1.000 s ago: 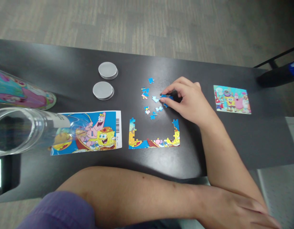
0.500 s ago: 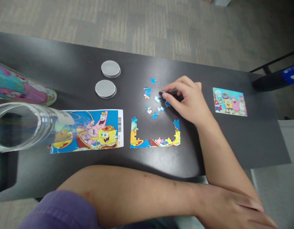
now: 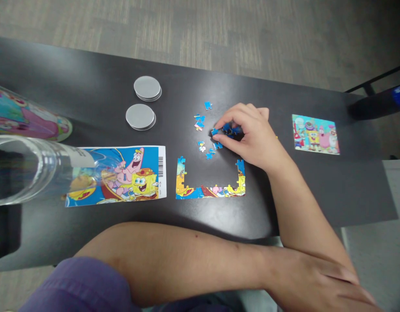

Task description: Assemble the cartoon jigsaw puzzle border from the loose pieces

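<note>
My right hand [image 3: 247, 132] pinches a blue puzzle piece [image 3: 214, 131] between thumb and forefinger, above the dark table. Other loose pieces lie around it: a blue piece [image 3: 208, 105] at the far side, a blue-and-white piece [image 3: 201, 146] nearer, and several partly hidden under my fingers. Closer to me is a joined puzzle border [image 3: 190, 193], three-sided, with its far side open. My left arm crosses in front of my body. My left hand [image 3: 317, 275] lies over my right forearm near the elbow, its fingers stretched out and partly cut off by the frame.
A cartoon picture sheet [image 3: 144, 182] lies left of the border, partly behind a clear jar [image 3: 40, 169]. Beyond the jar lies a printed tube [image 3: 27, 115]. Two stacks of grey discs [image 3: 147, 87] sit farther back. A small picture card [image 3: 315, 135] lies at right, near a dark bottle [image 3: 372, 106].
My right hand has moved slightly left and down, and its thumb and forefinger have closed on a blue puzzle piece. My left hand stays on my right forearm.
</note>
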The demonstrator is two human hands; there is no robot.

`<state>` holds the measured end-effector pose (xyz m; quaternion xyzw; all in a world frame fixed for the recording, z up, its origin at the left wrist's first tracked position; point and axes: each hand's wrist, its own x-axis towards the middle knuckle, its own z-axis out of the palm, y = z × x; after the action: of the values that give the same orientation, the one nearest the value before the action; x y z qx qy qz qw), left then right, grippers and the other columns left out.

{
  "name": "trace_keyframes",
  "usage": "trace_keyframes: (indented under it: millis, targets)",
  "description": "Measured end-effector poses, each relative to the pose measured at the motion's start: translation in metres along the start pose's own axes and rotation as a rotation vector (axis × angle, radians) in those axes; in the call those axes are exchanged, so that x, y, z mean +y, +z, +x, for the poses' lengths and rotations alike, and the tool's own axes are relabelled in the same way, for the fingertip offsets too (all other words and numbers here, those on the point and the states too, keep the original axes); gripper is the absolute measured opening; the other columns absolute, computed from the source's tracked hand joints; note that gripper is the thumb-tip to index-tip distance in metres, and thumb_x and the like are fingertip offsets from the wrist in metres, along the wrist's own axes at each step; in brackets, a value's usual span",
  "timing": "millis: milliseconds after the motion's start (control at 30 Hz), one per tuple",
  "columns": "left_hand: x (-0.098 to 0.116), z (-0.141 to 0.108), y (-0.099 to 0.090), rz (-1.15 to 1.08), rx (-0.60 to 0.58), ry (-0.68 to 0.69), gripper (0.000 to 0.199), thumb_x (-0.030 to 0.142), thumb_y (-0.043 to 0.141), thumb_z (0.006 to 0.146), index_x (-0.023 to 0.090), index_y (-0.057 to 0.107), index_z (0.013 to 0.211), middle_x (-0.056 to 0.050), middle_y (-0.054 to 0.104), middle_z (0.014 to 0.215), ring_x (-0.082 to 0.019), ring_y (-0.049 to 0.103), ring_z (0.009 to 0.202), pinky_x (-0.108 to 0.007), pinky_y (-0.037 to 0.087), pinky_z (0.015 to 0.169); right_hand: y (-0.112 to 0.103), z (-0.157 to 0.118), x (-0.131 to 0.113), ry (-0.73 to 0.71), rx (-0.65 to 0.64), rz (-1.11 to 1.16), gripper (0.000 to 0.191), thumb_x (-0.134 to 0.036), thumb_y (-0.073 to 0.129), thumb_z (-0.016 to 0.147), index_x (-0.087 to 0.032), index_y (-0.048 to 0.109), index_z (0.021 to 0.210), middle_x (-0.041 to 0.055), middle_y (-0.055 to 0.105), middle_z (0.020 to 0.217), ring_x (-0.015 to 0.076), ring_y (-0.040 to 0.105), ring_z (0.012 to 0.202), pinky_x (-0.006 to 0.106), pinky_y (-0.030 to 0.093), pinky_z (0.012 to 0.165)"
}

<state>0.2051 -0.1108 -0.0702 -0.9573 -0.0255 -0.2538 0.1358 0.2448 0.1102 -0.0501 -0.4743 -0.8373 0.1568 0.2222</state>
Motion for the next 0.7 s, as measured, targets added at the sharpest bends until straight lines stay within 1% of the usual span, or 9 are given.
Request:
trace_keyframes:
  millis: [33,100,200,267,333,433,500,567,700]
  targets:
    - [0.007,0.002,0.005,-0.093,0.079,0.006,0.077,0.045,0.034,0.12,0.096,0.051,0.175,-0.005,0.053,0.155,-0.023,0.07,0.12,-0.055,-0.008,0.092,-0.001,0.0,-0.002,-0.001,0.003,0.028,0.006,-0.036,0.081,0.116,-0.031,0.084,0.115,0.0053,0.086,0.114,0.0353,0.08,0.112,0.06,0.048,0.116]
    - [0.022,0.007,0.016,-0.203,0.159,-0.017,0.074,0.04,0.043,0.118,0.092,0.069,0.165,-0.001,0.062,0.155,-0.021,0.072,0.111,-0.054,-0.008,0.095,-0.003,0.001,-0.005,0.012,0.002,0.076,0.004,-0.034,0.082,0.113,-0.031,0.081,0.111,0.003,0.085,0.106,0.0325,0.079,0.099,0.062,0.05,0.118]
    - [0.034,0.011,0.023,-0.222,0.131,-0.001,0.075,0.039,0.046,0.117,0.088,0.067,0.171,0.005,0.067,0.165,-0.014,0.074,0.144,-0.055,-0.008,0.096,-0.009,0.003,-0.009,0.046,0.015,0.179,0.012,-0.039,0.083,0.113,-0.033,0.083,0.124,0.0043,0.09,0.114,0.0323,0.079,0.094,0.064,0.056,0.117]
    - [0.033,0.012,0.022,-0.229,0.086,0.034,0.078,0.037,0.042,0.118,0.085,0.063,0.177,0.009,0.066,0.174,-0.007,0.063,0.168,-0.056,-0.009,0.095,-0.013,0.004,-0.011,0.074,0.027,0.225,0.021,-0.041,0.081,0.116,-0.036,0.086,0.136,0.006,0.092,0.119,0.0338,0.081,0.098,0.063,0.059,0.113]
    - [0.029,0.011,0.018,-0.227,0.055,0.053,0.082,0.034,0.037,0.12,0.085,0.059,0.18,0.013,0.064,0.181,-0.006,0.059,0.172,-0.055,-0.009,0.093,-0.016,0.004,-0.013,0.112,0.02,0.209,0.021,-0.044,0.08,0.117,-0.038,0.089,0.134,0.0065,0.093,0.118,0.0346,0.083,0.101,0.062,0.062,0.11]
    - [0.027,0.012,0.017,-0.194,0.037,0.068,0.084,0.034,0.032,0.12,0.088,0.056,0.179,0.012,0.06,0.181,-0.009,0.059,0.17,-0.054,-0.007,0.091,-0.017,0.004,-0.013,0.172,0.01,0.2,0.022,-0.06,0.084,0.116,-0.038,0.089,0.115,0.0061,0.092,0.114,0.0346,0.083,0.099,0.061,0.065,0.105]
    - [0.03,0.013,0.02,-0.168,0.033,0.079,0.081,0.041,0.035,0.117,0.087,0.053,0.182,0.003,0.057,0.174,-0.016,0.067,0.161,-0.055,-0.006,0.09,-0.016,0.004,-0.012,0.198,0.023,0.275,0.035,-0.071,0.091,0.111,-0.038,0.085,0.104,0.0052,0.092,0.111,0.0341,0.081,0.097,0.06,0.067,0.1]
    - [0.034,0.014,0.022,-0.15,0.041,0.077,0.08,0.048,0.04,0.114,0.086,0.051,0.183,-0.004,0.053,0.166,-0.023,0.075,0.138,-0.057,-0.005,0.089,-0.013,0.005,-0.01,0.199,0.06,0.381,0.044,-0.075,0.101,0.104,-0.037,0.08,0.096,0.0038,0.09,0.103,0.0321,0.078,0.091,0.059,0.068,0.096]
    - [0.028,0.013,0.017,-0.139,0.076,0.056,0.083,0.04,0.029,0.118,0.089,0.049,0.181,-0.006,0.05,0.154,-0.023,0.071,0.109,-0.057,-0.006,0.09,-0.009,0.008,-0.005,0.184,0.117,0.578,0.053,-0.072,0.117,0.09,-0.038,0.078,0.09,0.002,0.088,0.097,0.0291,0.076,0.086,0.057,0.072,0.093]
